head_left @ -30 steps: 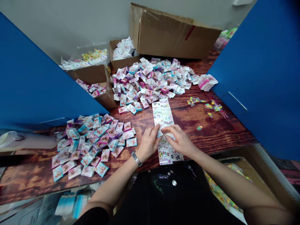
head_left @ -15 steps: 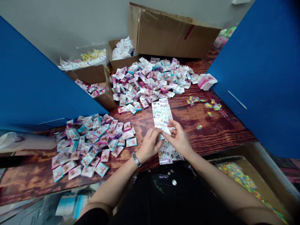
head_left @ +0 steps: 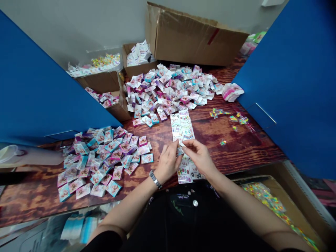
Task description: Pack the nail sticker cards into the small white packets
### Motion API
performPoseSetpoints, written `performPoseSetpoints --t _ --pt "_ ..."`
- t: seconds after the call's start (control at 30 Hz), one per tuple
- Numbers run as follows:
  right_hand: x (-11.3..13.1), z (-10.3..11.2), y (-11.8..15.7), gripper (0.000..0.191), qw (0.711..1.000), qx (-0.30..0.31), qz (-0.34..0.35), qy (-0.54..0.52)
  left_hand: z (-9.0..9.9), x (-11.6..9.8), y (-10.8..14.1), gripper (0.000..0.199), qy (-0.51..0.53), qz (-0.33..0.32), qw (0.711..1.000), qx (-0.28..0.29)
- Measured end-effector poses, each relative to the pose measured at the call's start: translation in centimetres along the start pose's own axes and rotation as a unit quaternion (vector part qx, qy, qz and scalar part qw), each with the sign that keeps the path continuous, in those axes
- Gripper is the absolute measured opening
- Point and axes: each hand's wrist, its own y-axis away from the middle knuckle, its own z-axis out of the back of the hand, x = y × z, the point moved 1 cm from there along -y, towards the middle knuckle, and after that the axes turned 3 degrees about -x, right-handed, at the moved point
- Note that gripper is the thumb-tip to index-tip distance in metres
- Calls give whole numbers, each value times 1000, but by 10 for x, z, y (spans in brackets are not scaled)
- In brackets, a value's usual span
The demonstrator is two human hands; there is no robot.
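My left hand [head_left: 168, 157], with a metal watch at the wrist, is closed round a small white printed carton [head_left: 180, 150], mostly hidden by the fingers. Thumb and fingers of my right hand [head_left: 198, 154] pinch the white flap at the carton's upper end. Both hands hover over printed sheets [head_left: 187, 126] with rows of small coloured pictures, lying lengthwise on the table. To the left spreads a pile of small closed cartons [head_left: 112, 154] with a hand picture on them. Beyond the sheets lies a heap of similar cartons [head_left: 168, 87], many with flaps standing up.
Small yellow-green packets [head_left: 243, 120] are scattered at right, near a stack of flat pink-white pieces [head_left: 232, 92]. Cardboard boxes [head_left: 194, 42] line the back. Blue panels [head_left: 283, 87] stand on both sides. More colourful packets [head_left: 265, 197] fill an open box below the table's right edge.
My right hand's fingers have drawn together at the carton's upper end, where a white flap stood out before. The carton has turned slightly between my hands. The piles are unchanged.
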Motion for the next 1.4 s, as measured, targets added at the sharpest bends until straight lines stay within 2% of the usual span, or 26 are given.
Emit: performPoseSetpoints --t 0.13,0.33,0.53,0.63,0.77,0.8,0.9,1.0,1.07,1.13,1.2,1.27,1.3,1.33,1.37,1.4 --pt "12 -1 4 15 991 -4 75 108 0 -3 0 63 -30 -4 999 12" --pt "20 -7 20 27 952 -38 190 235 -2 -7 1 63 -120 29 991 51" --pt "9 -19 35 36 949 -61 208 230 -4 -11 4 64 -166 49 982 73" --pt "8 -18 35 36 942 -23 233 241 -2 -9 6 61 -168 47 982 76" --pt "1 7 4 34 927 127 238 262 17 9 10 58 -176 22 976 124" --pt "-4 18 -9 34 915 149 244 286 26 16 11 57 -189 28 973 132" --pt "-24 51 -52 43 867 150 278 386 52 36 10 57 -258 80 956 112" --pt "-48 73 -82 59 825 211 264 452 64 44 10 59 -272 99 953 85" --pt "-59 79 -90 65 807 241 251 477 60 42 10 57 -234 88 965 81" --pt "-63 79 -92 62 797 246 252 491 48 37 11 52 -170 78 979 82" --pt "-61 76 -90 53 792 234 265 497 34 29 12 47 -80 84 989 92" --pt "-56 72 -85 34 794 211 280 497 19 18 14 44 41 124 985 116" --pt "-51 71 -82 23 797 195 285 496 12 13 14 43 115 162 970 139" --pt "-45 69 -77 15 802 178 287 492 5 6 15 42 199 214 941 168" --pt "-37 67 -70 14 811 164 287 483 -1 0 15 44 293 277 894 197" --pt "-28 66 -62 15 822 157 285 468 -7 -5 14 47 389 343 826 220"
